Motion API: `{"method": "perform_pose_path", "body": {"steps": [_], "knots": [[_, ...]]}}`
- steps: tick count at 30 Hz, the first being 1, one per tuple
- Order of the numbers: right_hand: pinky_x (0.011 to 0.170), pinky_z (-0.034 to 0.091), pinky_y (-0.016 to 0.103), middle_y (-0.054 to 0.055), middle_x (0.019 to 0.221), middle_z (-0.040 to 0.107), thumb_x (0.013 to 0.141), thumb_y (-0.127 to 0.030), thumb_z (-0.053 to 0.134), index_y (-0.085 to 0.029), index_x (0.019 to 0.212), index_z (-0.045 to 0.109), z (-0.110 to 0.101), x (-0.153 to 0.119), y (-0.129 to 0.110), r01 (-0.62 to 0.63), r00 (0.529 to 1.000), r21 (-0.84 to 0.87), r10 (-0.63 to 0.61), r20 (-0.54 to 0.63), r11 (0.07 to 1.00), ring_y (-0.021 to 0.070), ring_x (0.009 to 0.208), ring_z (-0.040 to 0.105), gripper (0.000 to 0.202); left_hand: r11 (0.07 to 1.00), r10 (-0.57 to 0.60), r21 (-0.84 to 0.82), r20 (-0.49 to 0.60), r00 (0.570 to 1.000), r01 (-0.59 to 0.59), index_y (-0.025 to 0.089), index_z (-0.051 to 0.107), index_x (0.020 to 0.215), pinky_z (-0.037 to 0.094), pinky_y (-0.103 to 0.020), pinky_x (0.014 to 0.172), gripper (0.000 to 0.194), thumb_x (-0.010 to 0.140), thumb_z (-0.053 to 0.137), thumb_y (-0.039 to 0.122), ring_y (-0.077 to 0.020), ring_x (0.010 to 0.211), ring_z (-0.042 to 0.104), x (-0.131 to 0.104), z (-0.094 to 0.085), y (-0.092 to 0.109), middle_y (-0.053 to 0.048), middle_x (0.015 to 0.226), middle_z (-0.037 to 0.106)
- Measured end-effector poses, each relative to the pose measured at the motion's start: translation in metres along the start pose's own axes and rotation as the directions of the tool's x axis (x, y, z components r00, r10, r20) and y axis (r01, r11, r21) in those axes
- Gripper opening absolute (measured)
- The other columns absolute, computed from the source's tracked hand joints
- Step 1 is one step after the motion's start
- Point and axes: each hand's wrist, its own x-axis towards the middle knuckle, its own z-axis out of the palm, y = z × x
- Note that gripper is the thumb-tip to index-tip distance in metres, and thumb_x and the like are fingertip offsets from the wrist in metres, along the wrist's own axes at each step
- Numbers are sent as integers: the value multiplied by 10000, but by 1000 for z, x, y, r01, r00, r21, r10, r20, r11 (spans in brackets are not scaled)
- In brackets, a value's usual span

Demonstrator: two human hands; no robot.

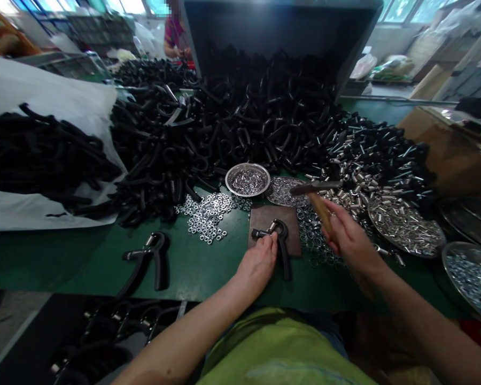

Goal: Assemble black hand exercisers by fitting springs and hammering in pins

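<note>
My left hand (260,262) is closed on a black hand grip strengthener (284,248), which lies on a square brown plate (294,214). Its small metal spring shows near the top; my fingers cover part of the handle. In my right hand (347,232) is a hammer (323,211) by its wooden handle, its metal head raised above the plate's right side. A second hand grip strengthener (160,262) lies on the green table (208,267) to the left, apart from both hands.
Black handles (240,123) are heaped across the back, below a grey bin (272,32). A bowl of small metal parts (247,166), loose nuts (208,214), springs (356,187) and rings (316,243) surround the plate. A cardboard box (444,144) stands right. Another person (174,37) sits behind.
</note>
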Motion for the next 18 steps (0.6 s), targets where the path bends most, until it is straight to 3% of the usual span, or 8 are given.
{"method": "perform_pose_path", "body": {"steps": [4, 8, 10, 12, 14, 18], "knots": [[572, 525, 330, 61, 1010, 666, 940, -367, 311, -318, 1403, 384, 19, -17, -18, 136, 990, -70, -133, 46, 988, 175, 641, 622, 471, 1000, -17, -2, -28, 999, 17, 94, 360, 1344, 518, -218, 620, 479, 869, 368, 27, -176, 879, 596, 0, 4, 1, -107, 989, 568], [668, 574, 339, 44, 1266, 586, 923, -230, 353, -357, 1442, 284, 22, -23, -10, 250, 947, -121, -269, -174, 961, 199, 858, 668, 539, 1000, -13, -4, -33, 999, 13, 77, 356, 1345, 525, -225, 638, 472, 876, 358, 30, -182, 905, 595, 1, 5, 1, -116, 1008, 569], [794, 570, 366, 21, 1327, 547, 886, -128, 360, -347, 1422, 333, 27, -20, -2, 313, 939, -200, -334, -84, 929, 206, 983, 652, 579, 1000, -14, -8, -18, 1000, 14, 74, 348, 1349, 529, -228, 642, 469, 882, 347, 34, -183, 906, 597, 1, 5, 0, -114, 1014, 572], [890, 539, 398, -6, 1314, 561, 850, -56, 352, -341, 1397, 379, 30, -16, 1, 357, 934, -265, -342, 100, 896, 200, 1047, 633, 618, 1000, -22, -13, -7, 1000, 22, 77, 343, 1351, 532, -230, 644, 466, 886, 337, 40, -182, 901, 599, 1, 4, 0, -110, 1010, 576], [948, 506, 406, -21, 1325, 549, 851, -40, 344, -339, 1402, 367, 30, -13, -4, 378, 925, -289, -348, 150, 880, 189, 1106, 601, 627, 1000, -26, -16, -6, 1000, 26, 78, 337, 1351, 533, -235, 648, 465, 888, 330, 40, -183, 902, 598, 1, 5, 0, -112, 1010, 575], [976, 489, 382, -4, 1430, 423, 893, -93, 349, -321, 1445, 277, 27, -15, -13, 416, 881, -289, -461, -108, 862, 196, 1194, 532, 602, 1000, -26, -18, -21, 999, 25, 92, 333, 1353, 531, -243, 668, 480, 876, 328, 29, -185, 912, 593, 0, 7, 0, -115, 1034, 571]]}}
